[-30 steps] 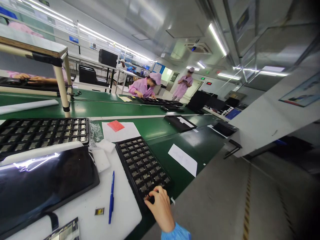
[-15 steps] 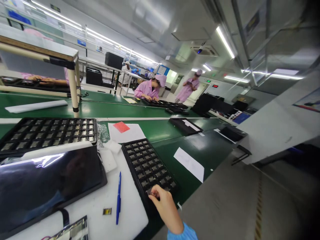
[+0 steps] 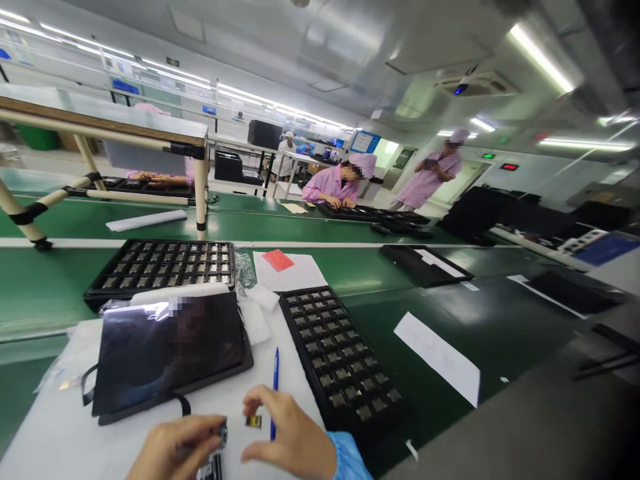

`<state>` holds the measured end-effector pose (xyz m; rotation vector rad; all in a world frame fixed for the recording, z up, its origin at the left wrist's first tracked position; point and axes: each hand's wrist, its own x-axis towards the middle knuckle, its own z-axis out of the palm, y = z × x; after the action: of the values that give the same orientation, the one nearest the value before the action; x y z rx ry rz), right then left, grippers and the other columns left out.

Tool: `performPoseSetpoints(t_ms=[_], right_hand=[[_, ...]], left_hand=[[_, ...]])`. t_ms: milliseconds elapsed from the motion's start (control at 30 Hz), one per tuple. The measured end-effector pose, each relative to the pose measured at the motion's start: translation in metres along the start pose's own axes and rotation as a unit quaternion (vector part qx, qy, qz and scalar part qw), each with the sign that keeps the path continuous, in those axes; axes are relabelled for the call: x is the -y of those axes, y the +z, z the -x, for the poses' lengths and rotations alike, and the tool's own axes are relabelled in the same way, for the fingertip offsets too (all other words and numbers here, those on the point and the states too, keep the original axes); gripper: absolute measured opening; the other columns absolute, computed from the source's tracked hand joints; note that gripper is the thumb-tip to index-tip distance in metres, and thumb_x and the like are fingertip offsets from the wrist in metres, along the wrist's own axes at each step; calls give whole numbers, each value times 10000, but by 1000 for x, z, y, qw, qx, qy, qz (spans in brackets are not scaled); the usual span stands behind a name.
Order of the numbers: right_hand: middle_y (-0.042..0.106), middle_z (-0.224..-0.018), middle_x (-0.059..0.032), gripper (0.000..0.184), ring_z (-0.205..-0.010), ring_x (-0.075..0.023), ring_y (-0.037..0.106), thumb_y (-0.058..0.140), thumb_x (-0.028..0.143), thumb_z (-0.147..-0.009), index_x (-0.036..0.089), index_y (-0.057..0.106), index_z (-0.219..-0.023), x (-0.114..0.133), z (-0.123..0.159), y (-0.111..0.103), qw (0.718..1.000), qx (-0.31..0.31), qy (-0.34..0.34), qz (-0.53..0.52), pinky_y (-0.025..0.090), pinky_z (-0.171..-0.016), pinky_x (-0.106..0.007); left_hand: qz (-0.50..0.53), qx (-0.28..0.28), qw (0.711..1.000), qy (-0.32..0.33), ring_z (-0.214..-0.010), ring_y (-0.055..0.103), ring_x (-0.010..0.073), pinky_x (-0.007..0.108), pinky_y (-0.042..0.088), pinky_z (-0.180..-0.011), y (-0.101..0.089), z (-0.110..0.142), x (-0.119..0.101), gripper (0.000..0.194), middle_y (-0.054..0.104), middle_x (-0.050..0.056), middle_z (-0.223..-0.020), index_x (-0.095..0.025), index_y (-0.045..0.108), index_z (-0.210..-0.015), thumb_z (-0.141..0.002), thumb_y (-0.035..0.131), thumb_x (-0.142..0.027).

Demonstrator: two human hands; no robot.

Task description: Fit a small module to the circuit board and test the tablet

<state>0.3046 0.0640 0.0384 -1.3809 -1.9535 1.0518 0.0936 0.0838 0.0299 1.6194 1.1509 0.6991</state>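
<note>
My left hand [image 3: 173, 448] is at the bottom edge with its fingers closed on a small metallic part [image 3: 221, 437]. My right hand [image 3: 293, 437], in a blue sleeve, is beside it. Its thumb and forefinger are curved and apart around a small gold chip [image 3: 253, 421], which lies on the white foam pad [image 3: 220, 403]. A blue pen [image 3: 275, 390] lies just beyond the chip. A black tray of several small parts [image 3: 340, 360] sits to the right of my hands. A dark tablet [image 3: 170, 347] lies beyond my left hand.
A second black parts tray [image 3: 165, 267] sits behind the tablet. A white sheet with a red slip [image 3: 278, 260] and another paper [image 3: 440, 357] lie on the green belt [image 3: 45, 293]. People in pink coats [image 3: 333, 183] work at the far benches, and a frame leg [image 3: 201, 200] stands on the belt.
My right hand has left the near end of the right tray and come left over the foam pad. My left hand has come into view holding a small part. The camera has swung left and down.
</note>
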Motion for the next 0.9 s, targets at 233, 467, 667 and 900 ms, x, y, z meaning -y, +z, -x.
performPoseSetpoints(t_ms=[233,467,667,900], right_hand=[[530,-1033,-14,268,-1038,-200,463,809,134,-623,202,608,-786,-28,3,7,985,-50,102,132,348,-917,-299],[569,-965,-17,222,-1015,-217,494,781,64,-609,201,626,-689,-26,-5,10,983,-25,128,128,348,-898,-340],[686,-756,0,135,-823,-183,628,719,54,-658,177,663,-663,5,-21,1,993,30,86,-75,412,-838,-308],[660,-687,-14,262,-576,-128,617,728,382,-705,150,700,-824,26,-68,21,931,26,37,-362,479,-608,-248]], left_hand=[[221,-184,958,-18,-664,627,190,230,475,-635,-34,-18,-21,430,699,37,-671,-207,585,-669,-542,770,-573],[183,-215,959,14,-633,607,170,228,463,-629,-30,-16,-3,396,669,43,-652,-194,635,-638,-584,746,-571],[313,-203,927,-32,-535,569,113,178,438,-531,-24,-14,-5,422,658,2,-598,-196,557,-684,-541,817,-496],[385,-191,902,-31,-509,585,118,168,422,-465,-22,-15,-2,515,641,-13,-574,-187,563,-934,-560,833,-416]])
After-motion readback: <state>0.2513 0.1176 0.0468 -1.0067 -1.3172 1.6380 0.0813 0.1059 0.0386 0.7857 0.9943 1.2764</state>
